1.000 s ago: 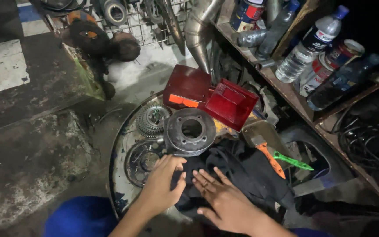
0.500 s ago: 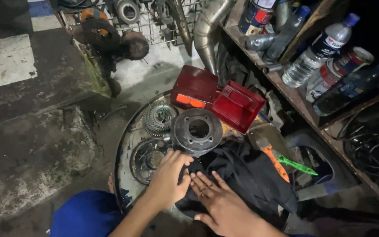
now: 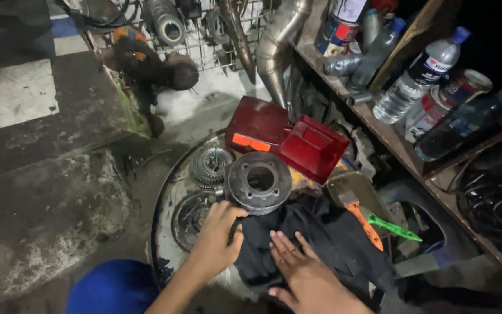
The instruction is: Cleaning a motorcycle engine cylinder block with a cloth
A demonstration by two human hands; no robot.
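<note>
While both hands work low over the round metal tray (image 3: 164, 221), the scene reads as follows.

Left hand: left hand (image 3: 216, 241) lies curled at the left edge of the black cloth (image 3: 326, 250), fingertips up against the rim of the grey metal hub (image 3: 260, 182); its grip is loosely bent, thumb on the cloth's edge, not closed around anything I can make out.

Right hand: right hand (image 3: 306, 279) rests flat on the cloth near the tray's near edge, fingers spread and pressing down, pinching nothing.

Cloth: bunched across the near right part of the tray, its far edge tucked against the hub.

Hub: sits about mid-tray, bore facing up, just beside a toothed sprocket (image 3: 210, 164) toward the far left edge; a dark ring-shaped part (image 3: 192, 214) lies nearer, at the left edge.

Change: compared with a second ago, the left hand has crept a little closer to the hub, and the right hand has kept its flat hold on the cloth; the cloth and hub lie much as they did.

Meaning: by my reading, the cloth is being held steady beside the hub, so the work looks early, with the hub not lifted.

Around: red lamp housings (image 3: 297, 142) lie at the far edge; an orange-handled tool (image 3: 367, 224) and a green tool (image 3: 393, 228) lie off the right edge; bottles (image 3: 413, 81) stand on the shelf (image 3: 379, 131).
</note>
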